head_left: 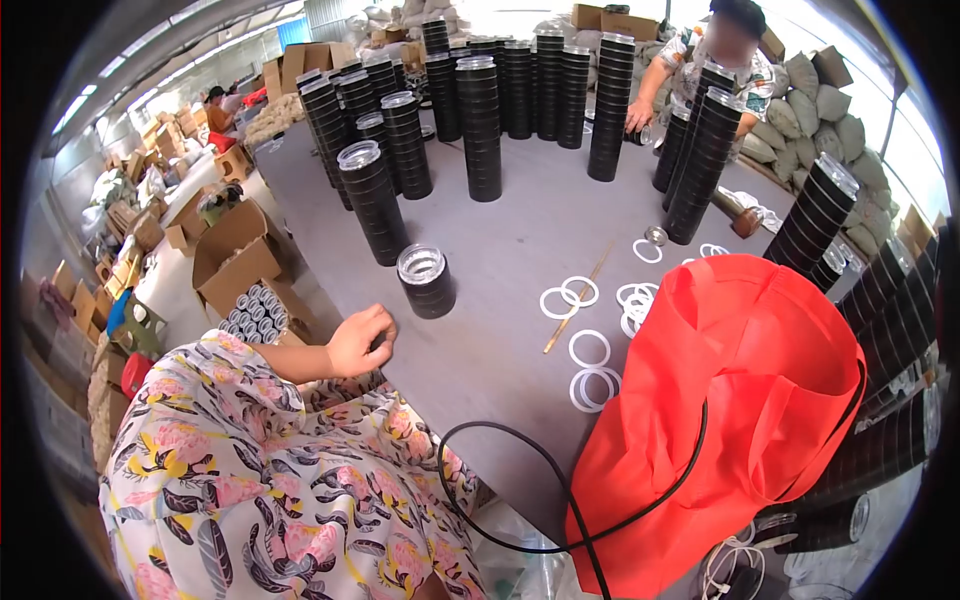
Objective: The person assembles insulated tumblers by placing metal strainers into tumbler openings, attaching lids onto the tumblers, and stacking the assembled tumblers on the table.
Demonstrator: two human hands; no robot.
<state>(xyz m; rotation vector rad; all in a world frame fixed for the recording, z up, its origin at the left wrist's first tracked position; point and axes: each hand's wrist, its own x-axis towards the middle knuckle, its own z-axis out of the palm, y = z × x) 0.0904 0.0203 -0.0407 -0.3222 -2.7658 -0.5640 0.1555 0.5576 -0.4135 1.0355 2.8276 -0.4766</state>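
My left hand [362, 342] rests at the near left edge of the grey table [520, 235], its fingers curled inward; whether anything small is inside them is hidden. Just beyond it stands a short stack of black rings [428, 285] with a clear, shiny top. A taller black stack [375, 205] rises behind that one. My right hand is not visible. White rings [590, 348] lie loose and overlapping on the table beside a thin wooden stick [575, 305]. A red bag [690, 400] covers the table's right side, with a black cable [530, 440] across it.
Many tall black stacks [480, 130] stand along the far side. Another person's hand [640, 115] touches an item at the far right. More stacks [815, 215] lean at the right. A cardboard box [235, 250] and a box of rolled parts [257, 315] are on the left.
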